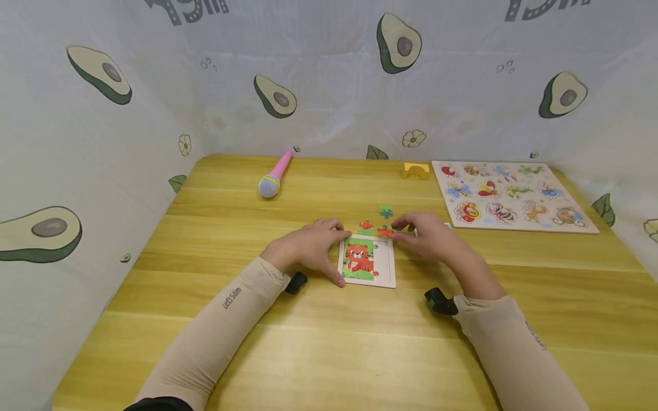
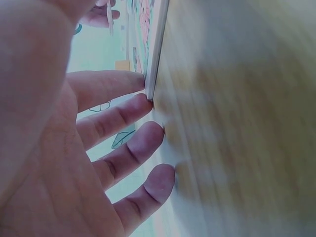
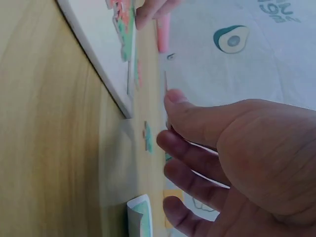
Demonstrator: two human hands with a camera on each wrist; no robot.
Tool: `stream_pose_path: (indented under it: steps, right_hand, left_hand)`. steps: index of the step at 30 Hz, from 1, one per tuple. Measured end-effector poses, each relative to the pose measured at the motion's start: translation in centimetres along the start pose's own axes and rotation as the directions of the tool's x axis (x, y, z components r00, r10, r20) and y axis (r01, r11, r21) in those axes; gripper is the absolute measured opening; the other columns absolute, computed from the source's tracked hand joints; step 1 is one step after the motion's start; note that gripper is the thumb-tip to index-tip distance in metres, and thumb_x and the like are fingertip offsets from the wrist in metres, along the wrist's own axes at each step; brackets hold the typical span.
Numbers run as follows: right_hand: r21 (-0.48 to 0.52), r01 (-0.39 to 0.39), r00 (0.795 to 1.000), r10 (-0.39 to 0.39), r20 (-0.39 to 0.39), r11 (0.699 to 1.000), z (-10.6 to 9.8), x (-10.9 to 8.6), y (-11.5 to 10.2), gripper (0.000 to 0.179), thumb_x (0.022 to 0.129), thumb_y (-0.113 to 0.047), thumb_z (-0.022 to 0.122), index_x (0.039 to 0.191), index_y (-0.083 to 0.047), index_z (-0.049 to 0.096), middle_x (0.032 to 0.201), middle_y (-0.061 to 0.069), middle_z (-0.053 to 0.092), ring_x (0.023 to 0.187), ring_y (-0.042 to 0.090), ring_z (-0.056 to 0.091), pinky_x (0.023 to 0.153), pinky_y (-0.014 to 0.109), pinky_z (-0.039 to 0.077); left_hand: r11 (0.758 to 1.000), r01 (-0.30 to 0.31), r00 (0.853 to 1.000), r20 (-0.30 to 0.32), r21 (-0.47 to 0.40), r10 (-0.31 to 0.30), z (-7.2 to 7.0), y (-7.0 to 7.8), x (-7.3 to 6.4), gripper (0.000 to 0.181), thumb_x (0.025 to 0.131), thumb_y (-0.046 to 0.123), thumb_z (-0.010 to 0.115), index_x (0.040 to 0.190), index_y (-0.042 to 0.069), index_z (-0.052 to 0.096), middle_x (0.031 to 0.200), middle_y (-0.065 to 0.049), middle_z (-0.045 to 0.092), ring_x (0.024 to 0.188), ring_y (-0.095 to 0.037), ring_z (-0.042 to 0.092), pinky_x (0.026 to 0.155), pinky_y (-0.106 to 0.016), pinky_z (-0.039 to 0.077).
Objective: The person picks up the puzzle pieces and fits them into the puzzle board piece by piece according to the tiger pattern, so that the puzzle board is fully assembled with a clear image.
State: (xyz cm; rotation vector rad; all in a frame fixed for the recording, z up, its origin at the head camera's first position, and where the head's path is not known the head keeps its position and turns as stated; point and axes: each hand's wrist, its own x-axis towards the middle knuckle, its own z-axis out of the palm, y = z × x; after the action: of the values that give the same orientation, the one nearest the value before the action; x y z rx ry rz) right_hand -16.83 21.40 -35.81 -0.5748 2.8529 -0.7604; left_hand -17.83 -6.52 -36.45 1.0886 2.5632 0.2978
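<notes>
A square jigsaw board [image 1: 384, 274] with a partly filled tiger picture [image 1: 360, 257] lies on the table. At its left side my left hand [image 1: 313, 245] holds it, thumb at the near corner and index finger at the far one; its other fingertips [image 2: 160, 185] rest low by the tabletop. Just beyond the board's far right corner, my right hand [image 1: 426, 234] pinches a reddish puzzle piece [image 1: 385, 231] between thumb and index finger. That piece shows edge-on in the right wrist view. Close by lie a red and green piece [image 1: 365, 228] and a green piece [image 1: 385, 211].
A large picture board of insects and animals [image 1: 514, 197] lies at the back right. A yellow arch block [image 1: 414, 170] stands near the back edge, and a pink toy microphone [image 1: 277, 174] lies back left. A curled white and green item [image 3: 139, 217] sits beside my right hand.
</notes>
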Motion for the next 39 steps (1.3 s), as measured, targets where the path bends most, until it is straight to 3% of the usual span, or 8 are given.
stream_pose_path:
  steps: [8, 15, 39]
  right_hand:
    - [0.051, 0.054, 0.989, -0.060, 0.136, 0.997, -0.18, -0.43, -0.13, 0.024, 0.094, -0.021, 0.074, 0.111, -0.004, 0.074, 0.102, 0.002, 0.070, 0.093, 0.023, 0.059, 0.083, 0.042, 0.049]
    - [0.094, 0.010, 0.969, -0.033, 0.246, 0.996, -0.24, -0.44, -0.34, 0.025, 0.090, -0.024, 0.079, 0.107, -0.007, 0.075, 0.092, -0.001, 0.068, 0.084, 0.019, 0.058, 0.076, 0.036, 0.050]
    - [0.100, 0.058, 0.967, -0.081, 0.243, 0.993, 0.53, -0.29, -0.96, 0.027, 0.086, -0.025, 0.083, 0.104, -0.006, 0.076, 0.093, -0.001, 0.069, 0.082, 0.017, 0.056, 0.075, 0.035, 0.050]
  left_hand:
    - [1.000, 0.007, 1.000, 0.001, -0.011, -0.007, -0.03, 0.11, -0.05, 0.111, 0.069, 0.064, 0.085, 0.156, 0.013, 0.039, 0.145, -0.002, 0.040, 0.130, -0.023, 0.037, 0.109, -0.038, 0.034]
    - [1.000, 0.010, 1.000, 0.001, -0.001, -0.010, 0.04, -0.04, 0.07, 0.111, 0.069, 0.065, 0.084, 0.157, 0.015, 0.038, 0.144, -0.001, 0.040, 0.129, -0.022, 0.037, 0.109, -0.036, 0.035]
    - [1.000, 0.014, 1.000, 0.007, 0.007, -0.015, 0.12, -0.21, 0.15, 0.112, 0.069, 0.067, 0.082, 0.157, 0.016, 0.037, 0.145, -0.001, 0.039, 0.130, -0.021, 0.037, 0.109, -0.035, 0.035]
